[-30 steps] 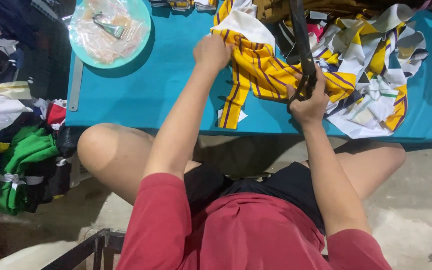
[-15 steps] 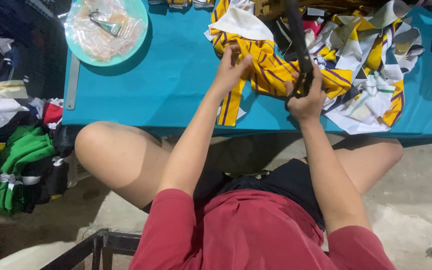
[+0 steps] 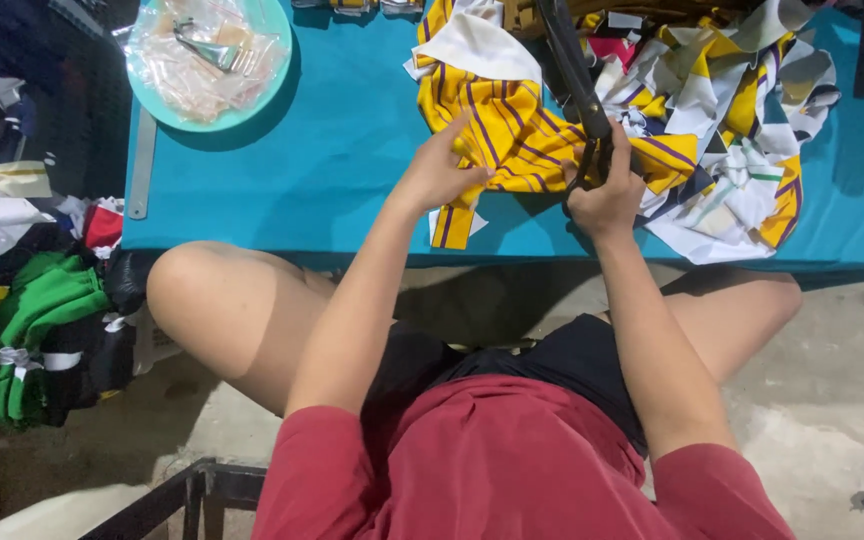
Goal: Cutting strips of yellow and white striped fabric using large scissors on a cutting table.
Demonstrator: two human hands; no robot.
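A round teal bowl [image 3: 214,62] far left holds crinkled clear plastic. On the teal table [image 3: 332,170], my left hand [image 3: 439,172] pinches the yellow striped fabric [image 3: 512,130]; my right hand [image 3: 607,195] grips black scissors [image 3: 574,75]. Clothes heap [image 3: 37,320] on the floor at left.

Head view: looking steeply down from the person's head.
Facing: pointing forward over the lap toward the teal desk [image 3: 352,180].
Nearness: sitting close, hands filling mid-frame.
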